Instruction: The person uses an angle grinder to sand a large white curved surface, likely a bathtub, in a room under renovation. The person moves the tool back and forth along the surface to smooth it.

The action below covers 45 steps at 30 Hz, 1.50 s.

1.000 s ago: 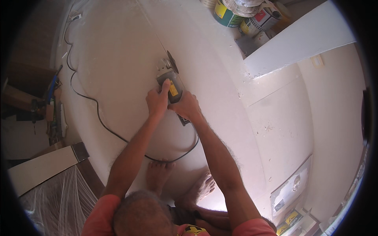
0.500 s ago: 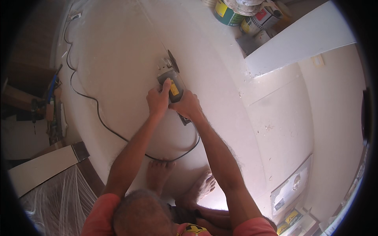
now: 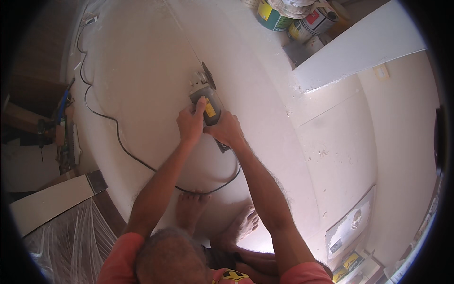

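Note:
An angle grinder [image 3: 204,91] with a dark body, yellow label and metal head is in both my hands. Its thin dark disc [image 3: 208,75] stands on edge along a narrow straight line [image 3: 182,37] in the pale, dusty floor. My left hand [image 3: 190,123] is closed on the left side of the body, thumb on top. Further back, my right hand [image 3: 226,128] wraps the rear part, just ahead of the dark tail end. A black cord [image 3: 124,149] loops from the tail across the floor, past my bare feet [image 3: 193,206].
Paint cans [image 3: 273,16] stand at the far right beside a white panel [image 3: 359,49]. Tools and a drill [image 3: 45,130] lie along the left. At the near left is a plastic-covered piece [image 3: 71,241]. A stained board [image 3: 352,220] lies at the near right.
The grinder and both hands have shifted very slightly toward me. More of the narrow line now shows beyond the disc. My grip is the same.

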### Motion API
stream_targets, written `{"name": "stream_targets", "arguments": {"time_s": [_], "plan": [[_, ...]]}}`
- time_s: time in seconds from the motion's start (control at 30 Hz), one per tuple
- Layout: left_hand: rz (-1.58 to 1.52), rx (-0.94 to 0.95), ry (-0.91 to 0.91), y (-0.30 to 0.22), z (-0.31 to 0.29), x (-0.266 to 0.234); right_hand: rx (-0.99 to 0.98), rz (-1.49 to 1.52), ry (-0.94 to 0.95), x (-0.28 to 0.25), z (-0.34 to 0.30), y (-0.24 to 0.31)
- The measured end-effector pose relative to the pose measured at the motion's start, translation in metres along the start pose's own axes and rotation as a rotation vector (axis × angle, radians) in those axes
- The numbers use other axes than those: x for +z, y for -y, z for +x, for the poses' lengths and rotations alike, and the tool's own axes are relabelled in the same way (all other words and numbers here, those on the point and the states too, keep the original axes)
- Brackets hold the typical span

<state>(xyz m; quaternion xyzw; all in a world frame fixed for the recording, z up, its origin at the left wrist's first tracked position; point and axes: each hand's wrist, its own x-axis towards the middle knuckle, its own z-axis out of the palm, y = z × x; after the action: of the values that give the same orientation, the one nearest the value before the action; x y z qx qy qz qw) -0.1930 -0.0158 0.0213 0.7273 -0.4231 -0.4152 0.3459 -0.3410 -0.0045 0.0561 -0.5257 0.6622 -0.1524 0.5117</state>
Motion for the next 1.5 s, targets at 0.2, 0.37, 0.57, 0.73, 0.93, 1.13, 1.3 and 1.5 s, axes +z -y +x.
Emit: {"name": "stream_targets", "arguments": {"time_s": [0.2,0.37,0.57,0.73,0.93,1.13,1.3,1.5], "plan": [[0.027,-0.011,0.005,-0.003,0.005,-0.001,0.022,0.002,0.057,-0.005,0.004,0.005],[0.024,-0.010,-0.006,-0.001,0.006,-0.001,0.052,0.016,0.062,-0.005,0.003,0.008],[0.040,-0.015,0.020,0.004,0.005,0.000,-0.008,-0.031,0.006,0.001,0.004,-0.004],[0.044,0.006,0.001,0.002,-0.001,0.002,0.003,-0.027,0.009,0.001,0.002,-0.008],[0.021,0.020,-0.012,0.005,-0.006,0.002,-0.004,0.000,0.025,-0.001,-0.006,-0.006],[0.012,0.017,-0.006,0.004,-0.010,0.002,0.000,0.005,0.018,-0.001,-0.009,-0.007],[0.024,0.021,0.005,0.002,-0.008,0.001,0.014,0.006,0.035,-0.005,-0.009,-0.001],[0.043,-0.010,0.006,0.003,0.000,-0.001,0.037,0.003,0.065,-0.007,-0.006,0.005]]}}
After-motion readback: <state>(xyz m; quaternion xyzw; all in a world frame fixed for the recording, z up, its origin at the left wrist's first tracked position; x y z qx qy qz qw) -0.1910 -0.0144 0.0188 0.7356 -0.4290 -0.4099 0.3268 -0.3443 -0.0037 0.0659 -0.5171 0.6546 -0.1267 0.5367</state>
